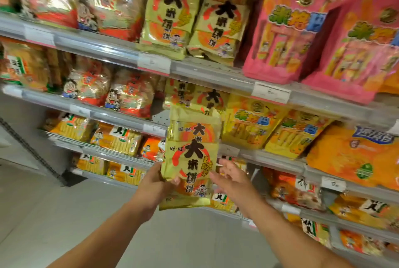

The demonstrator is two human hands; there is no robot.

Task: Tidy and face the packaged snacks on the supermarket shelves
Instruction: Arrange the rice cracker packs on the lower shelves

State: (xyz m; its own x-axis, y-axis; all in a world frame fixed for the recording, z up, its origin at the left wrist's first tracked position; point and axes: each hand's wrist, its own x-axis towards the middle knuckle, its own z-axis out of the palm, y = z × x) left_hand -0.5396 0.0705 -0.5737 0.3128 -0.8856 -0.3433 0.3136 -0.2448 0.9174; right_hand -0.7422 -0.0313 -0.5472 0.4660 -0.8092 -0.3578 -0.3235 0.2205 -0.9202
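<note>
Both forearms reach up from the lower frame; left hand grips the yellow-gold snack bag at centre, upright, label facing out; right hand spread just beside it; grey shelves of packets behind; pale floor lower left.

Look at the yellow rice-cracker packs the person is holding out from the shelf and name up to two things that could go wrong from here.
1. Only the left hand grips the yellow packs, low at one edge; the right hand is open beside them, so the tall stack might tip or slip.
2. The packs look like two held together; the rear one could slide out.
</note>
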